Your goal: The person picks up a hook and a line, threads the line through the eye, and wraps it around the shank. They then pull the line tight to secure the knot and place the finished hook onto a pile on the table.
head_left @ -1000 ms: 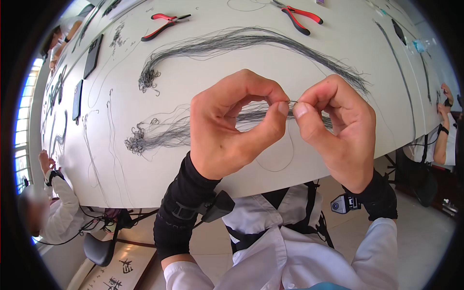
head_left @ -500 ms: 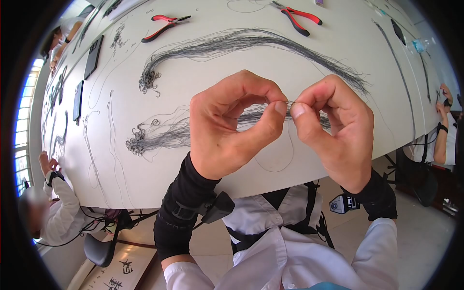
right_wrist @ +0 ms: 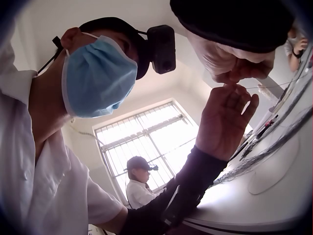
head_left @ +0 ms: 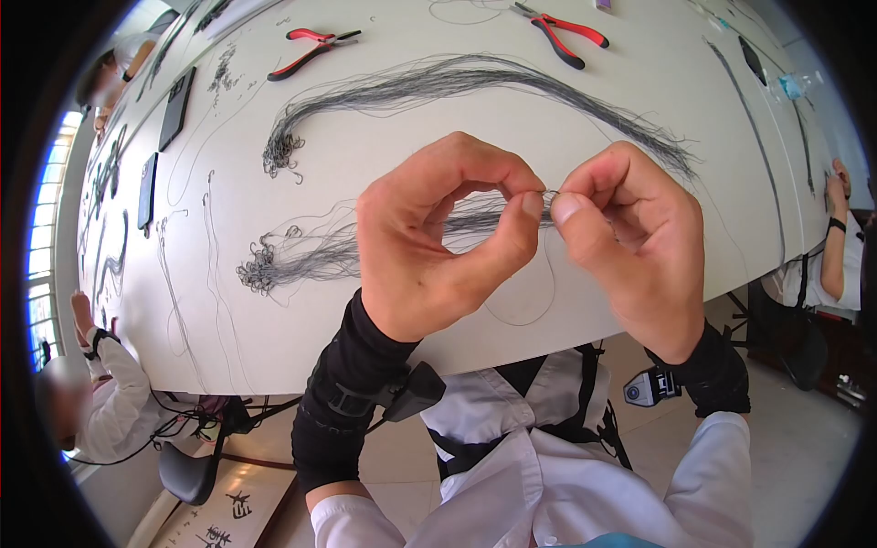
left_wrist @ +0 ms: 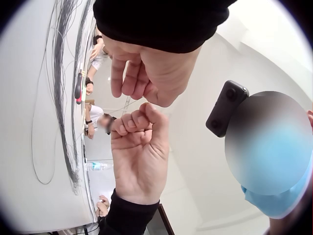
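Over the white table (head_left: 429, 352), both hands meet fingertip to fingertip in the head view. My left hand (head_left: 402, 274) pinches a thin dark line (head_left: 550, 192) between thumb and forefinger. From the other side my right hand (head_left: 653, 265) pinches the same line, leaving a short curved bit showing between the tips. A thin loop (head_left: 523, 324) of line hangs or lies below them. Partly hidden behind the hands is a bundle of dark strands (head_left: 315, 260), its left end a cluster of small hooks (head_left: 257, 267). A second, arched bundle (head_left: 393, 89) lies beyond, also with hooked ends.
Two red-handled pliers, one at the back left (head_left: 306, 53) and one at the back centre (head_left: 568, 38), lie on the table. Left are two dark phone-like slabs (head_left: 176, 108) and loose strands (head_left: 169, 274). A bottle (head_left: 793, 87) stands right. Other people sit at both sides.
Both hands keep their pinch and shift only slightly, with a little more of the curved line showing between the tips. People at the left and right edges have moved their hands a little.
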The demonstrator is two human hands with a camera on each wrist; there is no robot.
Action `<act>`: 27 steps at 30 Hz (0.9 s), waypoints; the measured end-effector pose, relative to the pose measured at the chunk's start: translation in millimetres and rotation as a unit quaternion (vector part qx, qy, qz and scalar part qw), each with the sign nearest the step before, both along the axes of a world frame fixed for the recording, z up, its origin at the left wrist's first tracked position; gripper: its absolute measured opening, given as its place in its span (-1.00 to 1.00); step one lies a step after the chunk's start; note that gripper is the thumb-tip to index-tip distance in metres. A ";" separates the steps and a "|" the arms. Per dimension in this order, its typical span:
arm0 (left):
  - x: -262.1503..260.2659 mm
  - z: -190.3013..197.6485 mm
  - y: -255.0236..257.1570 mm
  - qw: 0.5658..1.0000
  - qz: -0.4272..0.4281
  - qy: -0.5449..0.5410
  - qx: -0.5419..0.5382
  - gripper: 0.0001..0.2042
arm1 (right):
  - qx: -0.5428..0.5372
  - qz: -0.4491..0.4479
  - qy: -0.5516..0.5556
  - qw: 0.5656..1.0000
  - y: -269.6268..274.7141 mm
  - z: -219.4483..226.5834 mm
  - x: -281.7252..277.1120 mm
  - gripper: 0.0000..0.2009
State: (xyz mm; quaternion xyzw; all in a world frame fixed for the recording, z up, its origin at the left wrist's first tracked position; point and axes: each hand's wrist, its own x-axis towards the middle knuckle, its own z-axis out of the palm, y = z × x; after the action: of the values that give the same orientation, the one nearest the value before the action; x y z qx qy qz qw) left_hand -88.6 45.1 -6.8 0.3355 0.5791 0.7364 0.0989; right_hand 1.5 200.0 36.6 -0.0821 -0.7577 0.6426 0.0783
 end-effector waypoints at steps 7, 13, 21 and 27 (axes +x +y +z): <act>1.5 -1.1 0.9 0.999 0.006 0.019 -0.028 -0.89 | -0.148 0.008 -0.085 0.985 6.7 2.8 -2.2 -0.82; 0.6 -2.5 1.9 0.998 0.022 0.054 -0.030 -0.88 | -0.179 0.015 -0.110 0.978 5.4 6.8 -1.4 -0.80; 0.2 -4.7 1.4 0.996 0.038 0.084 -0.020 -0.89 | -0.200 0.011 -0.120 0.972 1.7 7.4 1.5 -0.79; -1.1 -5.5 1.3 0.991 0.055 0.119 -0.020 -0.90 | -0.255 0.024 -0.135 0.957 2.9 8.0 3.2 -0.77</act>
State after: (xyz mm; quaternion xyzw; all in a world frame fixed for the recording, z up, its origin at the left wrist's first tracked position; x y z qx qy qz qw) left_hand -89.8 46.4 -12.3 0.3861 0.6191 0.6838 -0.0043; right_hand 4.7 203.0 44.6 -0.1669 -0.5742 0.7990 -0.0640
